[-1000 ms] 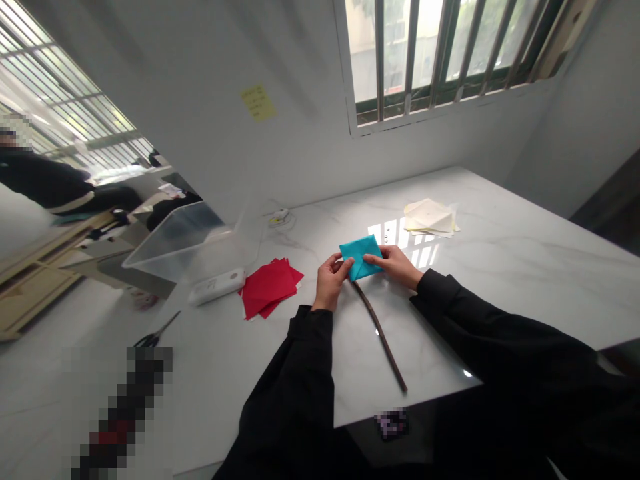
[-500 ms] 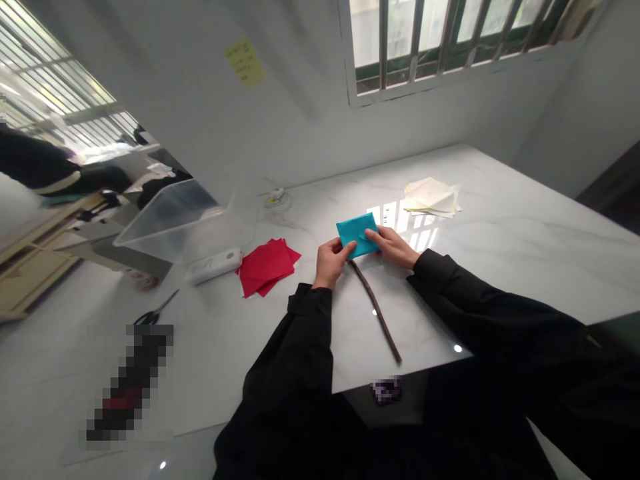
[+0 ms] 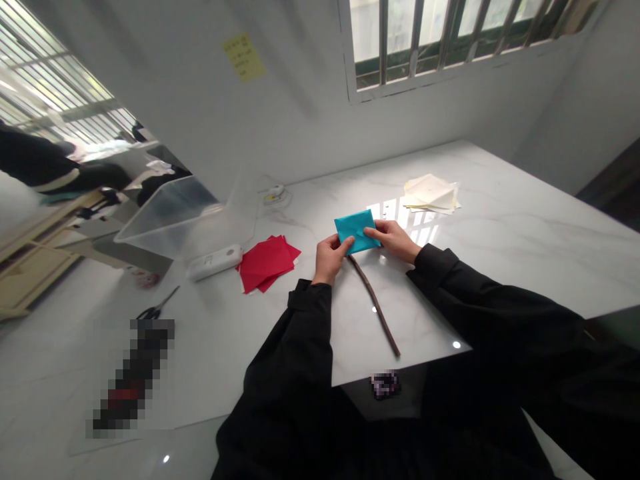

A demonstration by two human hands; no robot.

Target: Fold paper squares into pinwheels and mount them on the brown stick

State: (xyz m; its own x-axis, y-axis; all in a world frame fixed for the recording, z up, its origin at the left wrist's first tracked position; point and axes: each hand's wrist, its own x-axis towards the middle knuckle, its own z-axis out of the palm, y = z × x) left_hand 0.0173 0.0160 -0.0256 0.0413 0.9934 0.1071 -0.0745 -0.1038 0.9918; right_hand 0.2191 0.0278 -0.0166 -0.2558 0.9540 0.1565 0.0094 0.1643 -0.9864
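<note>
A folded teal sheet of paper (image 3: 355, 229) lies on the white marble table (image 3: 500, 253), held down by both hands. My left hand (image 3: 330, 258) pinches its near left corner with thumb and fingers closed. My right hand (image 3: 394, 239) presses on its right side with the fingers closed over the fold. A thin dark stick (image 3: 374, 305) runs from under the paper toward the table's near edge.
A stack of red paper (image 3: 265, 262) lies left of my hands, beside a white oblong device (image 3: 215, 262) and a clear plastic bin (image 3: 185, 223). Cream paper (image 3: 431, 194) sits at the back right. Scissors (image 3: 156, 308) lie far left. Another person's dark sleeve (image 3: 45, 170) shows at the left edge.
The teal paper has gone from a lifted, angled fold to a flatter rectangle. Both hands shifted slightly along its edges. The view tilted down a little.
</note>
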